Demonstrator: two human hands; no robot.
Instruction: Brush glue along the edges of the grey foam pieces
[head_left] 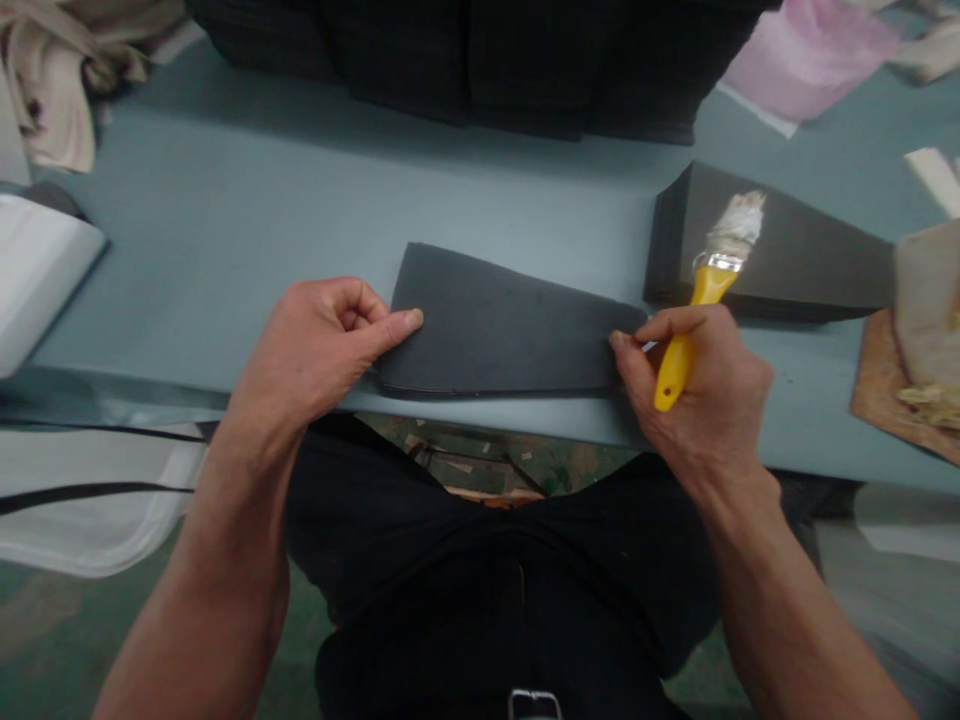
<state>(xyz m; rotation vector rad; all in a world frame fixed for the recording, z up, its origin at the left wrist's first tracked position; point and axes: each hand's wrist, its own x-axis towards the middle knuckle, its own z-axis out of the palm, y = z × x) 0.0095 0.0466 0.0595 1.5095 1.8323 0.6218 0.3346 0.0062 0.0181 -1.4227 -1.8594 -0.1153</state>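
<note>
A dark grey tapered sheet (502,325) lies along the front edge of the table, its wide end to the left. My left hand (322,345) pinches that wide end, thumb on top. At the narrow end my right hand (697,390) grips the sheet between thumb and index finger. The same hand also carries a yellow-handled paintbrush (709,285), its whitish, caked bristles pointing up and away. Behind the brush sits a stack of similar dark tapered sheets (810,250). The fingers under the sheet are hidden.
Tall dark stacks (480,60) stand at the back of the grey-green table (225,230). Pale cloth strips (60,90) lie at far left, above a white object (45,270). A pink bag (814,60) is back right. A brown board (877,375) lies at right; a white tub (97,500) is below left.
</note>
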